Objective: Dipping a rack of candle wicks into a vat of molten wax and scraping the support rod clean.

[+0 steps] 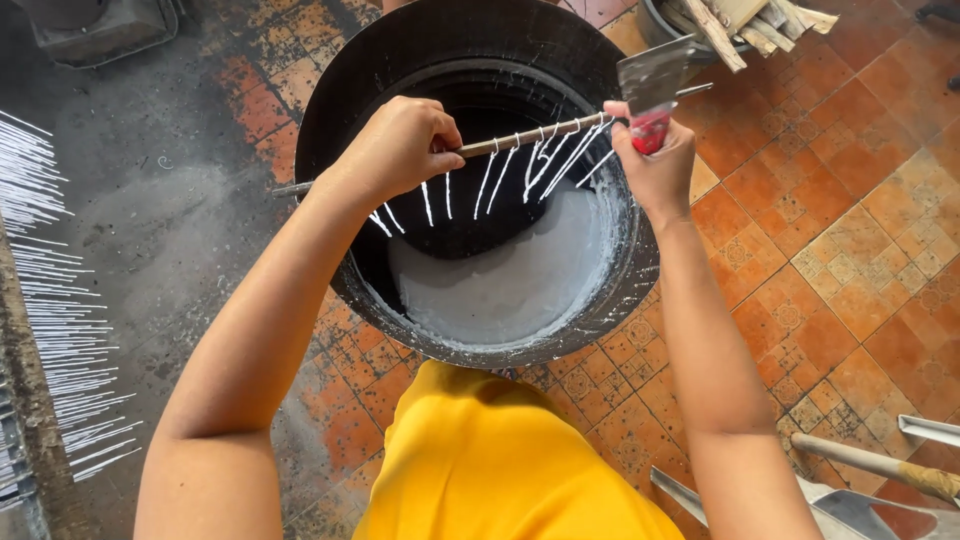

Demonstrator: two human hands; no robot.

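Both hands grip tight: left hand (pixel 400 148) holds the stick (pixel 520 138) of dripping strings over the pot (pixel 480 200), right hand (pixel 655 165) clutches a red-handled scraper (pixel 652 85); next looks like scraping drips, gently.

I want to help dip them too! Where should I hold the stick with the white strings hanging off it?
Probably at its bare ends. The stick lies level across the black tub, and the wet white strands hang along its middle. Come from the sides, as the left hand and right hand do, each grip outside the strands.
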